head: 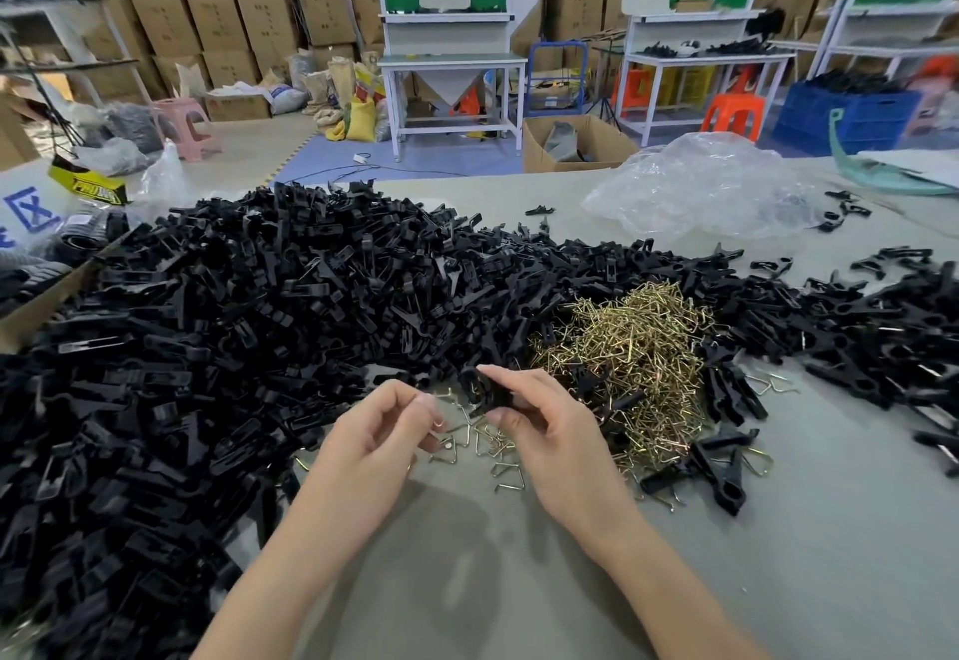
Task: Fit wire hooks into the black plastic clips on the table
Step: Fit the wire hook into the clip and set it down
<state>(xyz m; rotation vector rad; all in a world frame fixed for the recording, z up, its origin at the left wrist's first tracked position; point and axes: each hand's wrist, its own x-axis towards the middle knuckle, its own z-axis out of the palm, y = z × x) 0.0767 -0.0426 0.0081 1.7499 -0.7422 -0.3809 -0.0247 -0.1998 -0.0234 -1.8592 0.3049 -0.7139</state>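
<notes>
Your right hand (550,439) grips 1 black plastic clip (485,392); your left hand (381,426) pinches 1 thin bent wire hook (439,424) just beside it. You appear mid-fit: next, line the hook's ends up with the clip. The heap of brass-coloured wire hooks (630,348) lies just beyond.

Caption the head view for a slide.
Assembly: right hand holds a black clip, left hand pinches a wire hook.
</notes>
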